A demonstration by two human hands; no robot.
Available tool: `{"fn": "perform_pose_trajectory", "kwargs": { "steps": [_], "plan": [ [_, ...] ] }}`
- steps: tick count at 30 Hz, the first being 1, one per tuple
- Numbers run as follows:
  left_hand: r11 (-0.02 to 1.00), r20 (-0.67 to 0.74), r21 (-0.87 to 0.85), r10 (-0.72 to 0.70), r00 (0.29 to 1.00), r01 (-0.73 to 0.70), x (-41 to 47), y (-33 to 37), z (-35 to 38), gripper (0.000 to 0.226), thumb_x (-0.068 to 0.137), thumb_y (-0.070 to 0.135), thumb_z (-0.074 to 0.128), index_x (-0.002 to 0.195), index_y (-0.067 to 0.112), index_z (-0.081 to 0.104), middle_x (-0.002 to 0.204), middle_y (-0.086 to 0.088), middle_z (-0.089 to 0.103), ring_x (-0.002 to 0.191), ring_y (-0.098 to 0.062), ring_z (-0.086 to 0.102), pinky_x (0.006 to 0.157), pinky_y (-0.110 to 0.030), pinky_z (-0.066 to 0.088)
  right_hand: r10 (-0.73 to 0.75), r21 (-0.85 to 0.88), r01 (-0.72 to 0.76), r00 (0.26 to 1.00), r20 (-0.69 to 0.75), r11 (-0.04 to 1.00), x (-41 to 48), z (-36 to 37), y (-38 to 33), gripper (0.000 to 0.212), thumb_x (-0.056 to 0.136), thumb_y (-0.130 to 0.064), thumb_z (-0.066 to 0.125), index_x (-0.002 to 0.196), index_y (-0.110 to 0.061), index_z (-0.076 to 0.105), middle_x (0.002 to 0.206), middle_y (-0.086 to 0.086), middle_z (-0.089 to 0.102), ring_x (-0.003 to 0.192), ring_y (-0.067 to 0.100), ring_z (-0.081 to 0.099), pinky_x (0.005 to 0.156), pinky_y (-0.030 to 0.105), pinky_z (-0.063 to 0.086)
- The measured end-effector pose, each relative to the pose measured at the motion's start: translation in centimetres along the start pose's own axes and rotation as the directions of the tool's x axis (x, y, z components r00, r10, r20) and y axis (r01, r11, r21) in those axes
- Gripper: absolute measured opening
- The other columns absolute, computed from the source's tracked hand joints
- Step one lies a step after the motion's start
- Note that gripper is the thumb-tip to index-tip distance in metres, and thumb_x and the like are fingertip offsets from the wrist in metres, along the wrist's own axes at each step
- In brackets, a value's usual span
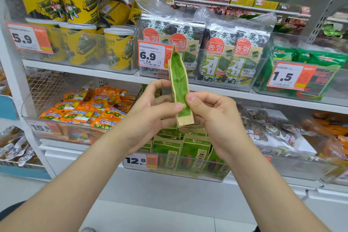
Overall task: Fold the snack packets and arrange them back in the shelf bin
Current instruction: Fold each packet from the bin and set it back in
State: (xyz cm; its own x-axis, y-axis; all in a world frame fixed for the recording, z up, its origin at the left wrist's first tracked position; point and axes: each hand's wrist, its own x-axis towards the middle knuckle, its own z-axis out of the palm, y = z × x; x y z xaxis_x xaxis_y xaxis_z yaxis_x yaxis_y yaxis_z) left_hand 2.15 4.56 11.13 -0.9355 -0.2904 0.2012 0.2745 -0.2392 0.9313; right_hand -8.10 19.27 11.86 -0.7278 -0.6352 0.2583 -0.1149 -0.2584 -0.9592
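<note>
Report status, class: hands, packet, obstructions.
Both pinching: left hand, right hand on green packet, upright. Below, bin of matching packets. Nothing in the way.

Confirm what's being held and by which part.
One green snack packet, held upright. The left hand and the right hand pinch its lower half from opposite sides, thumbs on the near face; its top end is free.

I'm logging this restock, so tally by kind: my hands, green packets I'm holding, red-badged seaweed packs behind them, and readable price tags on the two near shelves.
Hands: 2 (left hand, right hand)
Held green packet: 1
Red-badged seaweed packs: 4
Readable price tags: 5
Total: 12
</note>
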Motion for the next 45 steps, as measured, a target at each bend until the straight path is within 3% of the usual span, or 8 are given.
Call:
{"fn": "perform_pose_trajectory", "kwargs": {
  "steps": [6,15,19,25,32,35,39,45],
  "plan": [
    [0.994,-0.278,0.089,0.088,0.957,-0.065,0.3,-0.3,0.9,0.059,0.085,0.055,0.068,0.127,0.017,0.050,0.124,-0.021,0.070,0.093,-0.026,0.074,0.086,-0.052,0.064,0.109,-0.273,-0.033,0.957,0.267,0.961,-0.5,-0.6,-0.9,0.008,0.092,-0.010,0.080,0.088,-0.003,0.078,0.081,0.022,0.077,0.067,0.028,0.070,0.060,0.032,0.058],
    [0.870,-0.136,0.482,0.193,0.972,-0.106,-0.3,-1.6,2.6,0.031,0.114,0.038,0.034,0.108,0.010,0.044,0.083,0.008,0.055,0.071,0.001,0.050,0.067,-0.010,0.044,-0.114,-0.170,0.093,0.987,-0.116,0.981,0.3,1.1,0.8,0.016,0.102,-0.015,0.070,0.092,-0.010,0.081,0.085,0.012,0.079,0.075,0.029,0.073,0.072,0.052,0.066],
    [0.940,-0.167,0.339,0.091,0.982,-0.029,-0.2,-1.2,2.3,0.030,0.116,0.033,0.038,0.107,0.006,0.048,0.088,-0.006,0.055,0.083,-0.015,0.051,0.078,-0.034,0.044,-0.003,-0.077,-0.009,0.990,-0.144,0.997,0.2,1.7,0.9,0.022,0.102,-0.007,0.063,0.087,-0.003,0.078,0.080,0.007,0.076,0.073,0.013,0.071,0.069,0.032,0.063],
    [0.988,-0.156,0.154,0.029,0.987,-0.005,-0.2,-1.0,1.9,0.021,0.112,0.030,0.047,0.106,0.011,0.055,0.098,-0.013,0.062,0.092,-0.025,0.052,0.083,-0.046,0.035,0.038,-0.056,-0.044,0.994,-0.106,0.997,0.4,1.1,0.6,0.019,0.100,-0.008,0.064,0.093,0.001,0.080,0.090,0.013,0.079,0.083,0.018,0.072,0.091,0.049,0.061],
    [0.971,-0.060,0.238,0.020,0.998,-0.005,-0.5,-0.4,0.8,0.021,0.112,0.030,0.050,0.095,0.019,0.057,0.084,-0.002,0.063,0.076,-0.017,0.056,0.068,-0.035,0.048,-0.227,-0.426,0.229,0.972,0.058,0.875,1.1,-0.7,0.8,0.046,0.102,-0.024,0.066,0.147,-0.031,0.058,0.115,0.004,0.067,0.108,0.019,0.066,0.097,0.044,0.058],
    [0.949,-0.063,0.308,0.089,0.994,-0.065,-0.5,-0.8,0.5,0.022,0.110,0.030,0.054,0.097,0.013,0.054,0.086,-0.011,0.065,0.076,-0.025,0.057,0.071,-0.041,0.049,-0.336,-0.647,0.321,0.936,0.105,0.692,1.4,-1.3,1.5,0.024,0.101,-0.034,0.067,0.123,-0.042,0.069,0.119,-0.009,0.052,0.126,0.018,0.049,0.114,0.030,0.037],
    [0.919,0.013,0.380,0.107,0.994,-0.104,-0.6,-0.5,0.6,0.033,0.100,0.038,0.070,0.105,0.010,0.053,0.097,-0.012,0.077,0.086,-0.043,0.070,0.084,-0.053,0.057,-0.483,-0.722,0.360,0.875,0.040,0.592,1.5,-1.7,1.3,0.004,0.098,-0.030,0.072,0.097,-0.026,0.072,0.096,-0.018,0.065,0.096,0.009,0.058,0.086,0.020,0.042],
    [0.872,0.084,0.484,0.041,0.996,-0.077,-0.2,-0.3,-0.9,0.014,0.107,0.013,0.060,0.113,0.008,0.049,0.093,-0.025,0.077,0.079,-0.028,0.066,0.073,-0.039,0.054,-0.463,-0.761,0.416,0.869,0.173,0.498,1.5,-2.4,1.2,0.005,0.103,-0.023,0.068,0.099,-0.020,0.065,0.081,-0.015,0.067,0.074,0.007,0.057,0.068,0.017,0.042]
  ]
}}
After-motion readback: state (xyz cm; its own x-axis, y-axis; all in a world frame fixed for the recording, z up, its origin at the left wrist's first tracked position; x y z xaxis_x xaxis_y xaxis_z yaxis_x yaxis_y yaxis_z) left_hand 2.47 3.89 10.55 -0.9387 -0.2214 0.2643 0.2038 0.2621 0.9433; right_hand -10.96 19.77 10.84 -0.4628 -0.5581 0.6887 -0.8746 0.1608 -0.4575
